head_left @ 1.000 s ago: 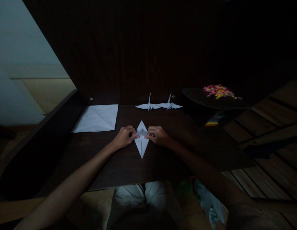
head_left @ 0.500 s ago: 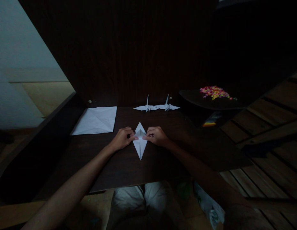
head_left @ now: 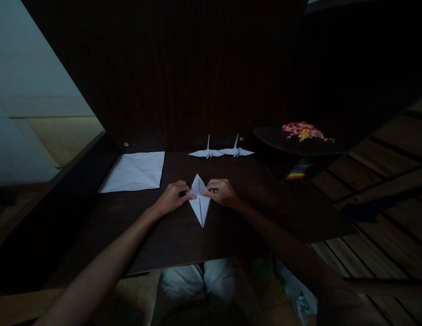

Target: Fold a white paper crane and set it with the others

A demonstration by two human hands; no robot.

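Observation:
A white folded paper (head_left: 201, 209), shaped like a long diamond with a crease down its middle, lies on the dark desk in front of me. My left hand (head_left: 177, 195) grips its left corner, thumb on top and fingers curled at the edge. On the other side my right hand (head_left: 221, 192) pinches the right corner the same way, its thumb reaching toward the centre crease. Beyond them stand two finished paper cranes, a left crane (head_left: 208, 153) and a right crane (head_left: 236, 151), their wings touching or overlapping.
A creased square sheet (head_left: 136, 172) lies at the left of the desk (head_left: 156, 244). On a small raised shelf (head_left: 265, 135) at the right sits a heap of colourful small pieces (head_left: 303, 130). A dark side panel (head_left: 54, 203) bounds the left, and a dark back panel (head_left: 183, 81) rises behind.
The raised flap at the middle of the folded paper now lies flat, making a smooth diamond. My right thumb has shifted slightly inward over it; both hands stay at the corners.

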